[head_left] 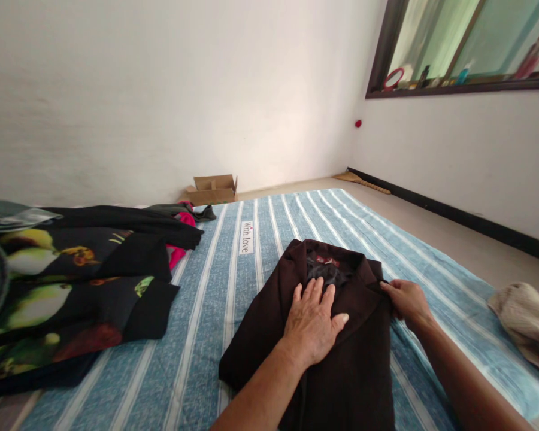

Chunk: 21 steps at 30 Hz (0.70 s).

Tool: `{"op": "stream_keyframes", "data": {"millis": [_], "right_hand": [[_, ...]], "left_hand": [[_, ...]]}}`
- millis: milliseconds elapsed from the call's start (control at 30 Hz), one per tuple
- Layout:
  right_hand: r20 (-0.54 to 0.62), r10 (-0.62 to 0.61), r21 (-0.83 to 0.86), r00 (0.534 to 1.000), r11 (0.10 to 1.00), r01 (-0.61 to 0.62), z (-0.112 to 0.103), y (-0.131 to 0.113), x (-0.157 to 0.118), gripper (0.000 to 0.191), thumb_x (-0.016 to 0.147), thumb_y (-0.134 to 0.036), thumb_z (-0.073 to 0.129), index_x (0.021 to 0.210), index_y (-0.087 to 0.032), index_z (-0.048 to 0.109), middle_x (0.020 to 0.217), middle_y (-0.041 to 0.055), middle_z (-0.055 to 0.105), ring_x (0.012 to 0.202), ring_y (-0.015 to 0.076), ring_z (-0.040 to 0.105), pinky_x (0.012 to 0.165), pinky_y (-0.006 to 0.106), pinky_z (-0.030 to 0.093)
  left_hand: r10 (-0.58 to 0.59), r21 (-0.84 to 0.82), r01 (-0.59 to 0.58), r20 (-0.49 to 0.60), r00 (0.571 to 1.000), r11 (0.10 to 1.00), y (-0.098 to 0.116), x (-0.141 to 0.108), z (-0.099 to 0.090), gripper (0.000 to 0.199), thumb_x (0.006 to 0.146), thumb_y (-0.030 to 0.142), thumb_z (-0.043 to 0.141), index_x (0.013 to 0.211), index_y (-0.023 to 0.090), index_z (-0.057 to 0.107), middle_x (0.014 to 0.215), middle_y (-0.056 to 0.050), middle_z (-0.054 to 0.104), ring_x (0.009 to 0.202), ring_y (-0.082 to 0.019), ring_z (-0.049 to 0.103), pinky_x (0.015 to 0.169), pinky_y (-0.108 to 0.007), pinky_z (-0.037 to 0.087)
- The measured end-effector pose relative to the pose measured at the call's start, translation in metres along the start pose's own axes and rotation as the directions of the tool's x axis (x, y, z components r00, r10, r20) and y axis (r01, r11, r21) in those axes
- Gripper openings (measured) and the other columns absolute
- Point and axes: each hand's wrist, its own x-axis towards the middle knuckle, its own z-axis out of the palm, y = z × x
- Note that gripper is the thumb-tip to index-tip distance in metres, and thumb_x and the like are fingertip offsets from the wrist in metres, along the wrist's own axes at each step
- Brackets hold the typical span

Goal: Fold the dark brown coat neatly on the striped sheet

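Observation:
A dark brown jacket [354, 365] lies front side up on the bed, its collar at the far end and a red label showing inside the neck. My left hand [312, 326] rests flat on the jacket's front just below the collar, fingers spread. At the right shoulder edge, my right hand [406, 302] pinches the jacket's fabric between thumb and fingers. The jacket's lower end runs out of view at the bottom.
A blue and white striped bedsheet [211, 299] covers the bed. Dark clothes with a fruit print [90, 305] are heaped at left. A beige cloth [523, 320] lies at the right edge. Beyond the bed are a cardboard box [213, 190] and a broom [363, 181].

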Motion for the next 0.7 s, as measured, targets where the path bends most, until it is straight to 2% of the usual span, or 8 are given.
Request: {"op": "stream_keyframes", "data": {"millis": [100,267,400,467,567,633,700], "right_hand": [[0.003,-0.009,-0.052,1.0,0.999,0.009,-0.001,-0.002,-0.001,0.034,0.078,-0.041,0.049,0.053,-0.019,0.052,0.031,-0.001,0.046,0.029,0.0129,0.046,0.035,0.022,0.034],[0.039,0.003,-0.092,0.999,0.996,0.001,-0.001,-0.004,-0.002,0.034,0.079,-0.04,0.048,0.054,-0.019,0.053,0.031,-0.0004,0.047,0.029,0.014,0.047,0.035,0.023,0.034],[0.032,-0.006,-0.146,0.999,0.989,0.01,-0.003,-0.001,0.003,0.029,0.078,-0.04,0.051,0.061,-0.018,0.057,0.04,0.0017,0.054,0.034,0.0151,0.051,0.041,0.024,0.036],[-0.007,-0.045,-0.205,0.999,0.978,0.043,-0.006,-0.002,0.003,0.026,0.077,-0.04,0.053,0.065,-0.018,0.06,0.054,0.0051,0.062,0.044,0.0168,0.057,0.045,0.025,0.038],[-0.128,-0.125,-0.379,0.984,0.923,0.068,-0.009,-0.01,-0.006,0.027,0.078,-0.043,0.052,0.079,-0.019,0.064,0.072,0.0107,0.066,0.064,0.0242,0.062,0.052,0.029,0.038],[-0.22,-0.205,-0.466,0.954,0.881,0.082,-0.009,-0.02,-0.019,0.032,0.081,-0.045,0.048,0.093,-0.019,0.062,0.08,0.0123,0.067,0.073,0.0275,0.062,0.056,0.032,0.04],[-0.28,-0.353,-0.482,0.893,0.856,0.188,-0.005,-0.03,-0.034,0.031,0.084,-0.042,0.044,0.1,-0.02,0.06,0.091,0.0111,0.066,0.081,0.0267,0.062,0.063,0.033,0.042]], "left_hand": [[0.029,-0.005,-0.029,0.003,1.0,1.0,-0.001,0.0,0.001,0.059,0.09,0.056,0.019,0.136,0.023,0.035,0.146,-0.008,0.03,0.135,-0.027,0.022,0.107,-0.052,0.015],[0.036,-0.01,-0.036,0.032,0.999,0.999,-0.002,0.001,0.002,0.059,0.09,0.056,0.019,0.133,0.022,0.039,0.144,-0.01,0.035,0.134,-0.028,0.024,0.107,-0.055,0.015],[0.029,-0.014,-0.028,0.045,0.999,0.999,-0.001,0.001,0.002,0.059,0.09,0.056,0.02,0.133,0.022,0.04,0.144,-0.01,0.035,0.134,-0.028,0.024,0.107,-0.054,0.014],[0.026,-0.012,-0.025,0.046,0.999,1.0,-0.001,0.001,0.002,0.059,0.09,0.056,0.02,0.134,0.022,0.04,0.144,-0.01,0.035,0.134,-0.028,0.024,0.107,-0.054,0.014],[0.022,-0.009,-0.022,0.052,0.998,1.0,-0.001,0.001,0.002,0.059,0.09,0.056,0.021,0.133,0.022,0.04,0.144,-0.009,0.035,0.134,-0.028,0.024,0.107,-0.054,0.014],[0.024,-0.01,-0.023,0.05,0.998,1.0,-0.001,0.001,0.002,0.058,0.09,0.056,0.021,0.133,0.022,0.041,0.144,-0.009,0.035,0.134,-0.028,0.024,0.107,-0.054,0.014],[0.026,-0.009,-0.026,0.038,0.999,1.0,-0.001,0.001,0.003,0.058,0.09,0.056,0.022,0.132,0.022,0.041,0.143,-0.009,0.036,0.134,-0.028,0.024,0.107,-0.054,0.015]]}}
